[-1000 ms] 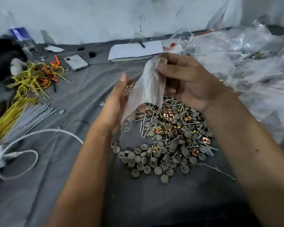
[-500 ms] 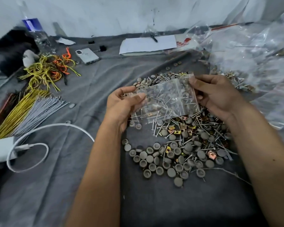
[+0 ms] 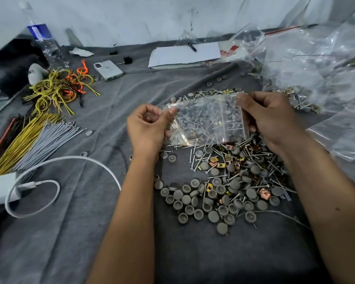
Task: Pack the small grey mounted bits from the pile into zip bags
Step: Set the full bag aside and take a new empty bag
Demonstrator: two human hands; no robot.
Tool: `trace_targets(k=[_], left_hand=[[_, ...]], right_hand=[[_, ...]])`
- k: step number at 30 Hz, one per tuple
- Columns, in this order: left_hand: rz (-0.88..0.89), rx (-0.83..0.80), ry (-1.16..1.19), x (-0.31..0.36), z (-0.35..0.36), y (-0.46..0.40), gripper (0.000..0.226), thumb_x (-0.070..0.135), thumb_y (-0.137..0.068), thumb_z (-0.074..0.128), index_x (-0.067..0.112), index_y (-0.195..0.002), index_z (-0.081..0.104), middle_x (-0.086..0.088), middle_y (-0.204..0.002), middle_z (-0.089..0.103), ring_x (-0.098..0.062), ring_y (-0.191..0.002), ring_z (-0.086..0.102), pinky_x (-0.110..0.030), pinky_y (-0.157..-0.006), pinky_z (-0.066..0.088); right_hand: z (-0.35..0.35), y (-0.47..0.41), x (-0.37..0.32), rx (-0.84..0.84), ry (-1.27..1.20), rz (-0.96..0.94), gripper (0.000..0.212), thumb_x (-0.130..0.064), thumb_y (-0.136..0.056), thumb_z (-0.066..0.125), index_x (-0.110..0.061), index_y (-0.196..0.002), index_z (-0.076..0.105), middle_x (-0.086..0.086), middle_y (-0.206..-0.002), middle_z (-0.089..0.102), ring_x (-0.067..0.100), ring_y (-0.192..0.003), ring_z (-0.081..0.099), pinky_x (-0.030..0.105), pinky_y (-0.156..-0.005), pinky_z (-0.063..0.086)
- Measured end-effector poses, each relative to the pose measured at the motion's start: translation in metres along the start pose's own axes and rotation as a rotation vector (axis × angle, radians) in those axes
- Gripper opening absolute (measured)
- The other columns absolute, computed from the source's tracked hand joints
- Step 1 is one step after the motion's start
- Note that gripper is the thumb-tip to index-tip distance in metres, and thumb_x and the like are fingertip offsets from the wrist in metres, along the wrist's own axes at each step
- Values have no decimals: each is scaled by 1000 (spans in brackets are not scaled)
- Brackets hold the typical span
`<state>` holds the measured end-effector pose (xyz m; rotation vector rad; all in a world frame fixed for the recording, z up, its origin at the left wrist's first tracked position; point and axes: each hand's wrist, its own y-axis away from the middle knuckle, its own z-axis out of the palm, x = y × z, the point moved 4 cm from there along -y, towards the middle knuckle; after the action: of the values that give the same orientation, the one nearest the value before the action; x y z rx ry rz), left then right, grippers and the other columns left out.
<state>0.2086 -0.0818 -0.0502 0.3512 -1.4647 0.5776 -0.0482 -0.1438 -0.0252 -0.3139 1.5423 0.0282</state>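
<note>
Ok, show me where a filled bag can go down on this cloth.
Bare cloth lies near the viewer, between the forearms, below the pile. Another bare strip runs between the phone and the left hand. Crowded: wires and cable at left, loose bags at right. Both hands, the right hand too, hold the bag over the pile.

Clear zip bag (image 3: 208, 119) pinched between both hands, see-through, silver pins glinting behind it. Just below the grip, the pile (image 3: 223, 187): dull grey round bits, silver shanks, gold and copper clips flecked among them. Dark grey cloth (image 3: 103, 232) under all. Far left of the grip, yellow and orange wires (image 3: 57, 89), a pale grey bundle (image 3: 47, 138), a white cable (image 3: 74, 160).
</note>
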Motion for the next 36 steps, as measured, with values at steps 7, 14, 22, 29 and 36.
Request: trace_targets(k=[7,14,22,29,36], left_hand=[[-103,-69,142,-8,-1,-3,15,0,-98,66,8,-89,74,-4,-77,79,-7,-54,67,-19,-51,54],[-82,-27,243,-7,-2,-3,12,-9,-89,73,3,-89,73,-10,-77,78,-10,-62,72,-17,-55,56],[-285,-503,550,3,33,13,25,22,-101,58,4,-112,71,-8,-96,74,-24,-90,69,-45,-94,61],[-231,-638,265,1,62,35,25,25,-96,69,8,-115,74,-12,-111,74,-26,-98,71,-40,-86,61],[-113,-304,266,4,44,25,7,3,-95,67,6,-91,71,-8,-87,77,-13,-68,71,-26,-57,55]], right_hand=[[-6,2,-2,26,0,-6,18,-18,-100,64,-24,-86,74,3,-77,74,12,-63,61,19,-47,43],[-4,-1,0,-32,-24,29,17,-6,-103,56,-16,-97,68,3,-86,76,18,-83,73,30,-70,57],[26,14,-8,-267,-278,129,21,-8,-108,40,3,-122,51,29,-106,70,36,-94,73,44,-76,62],[38,16,-5,-187,-73,84,15,-12,-105,52,-10,-111,66,-1,-86,75,15,-76,71,33,-65,61],[1,3,5,202,57,88,14,-14,-106,54,-23,-102,64,-8,-84,72,5,-74,70,29,-66,57]])
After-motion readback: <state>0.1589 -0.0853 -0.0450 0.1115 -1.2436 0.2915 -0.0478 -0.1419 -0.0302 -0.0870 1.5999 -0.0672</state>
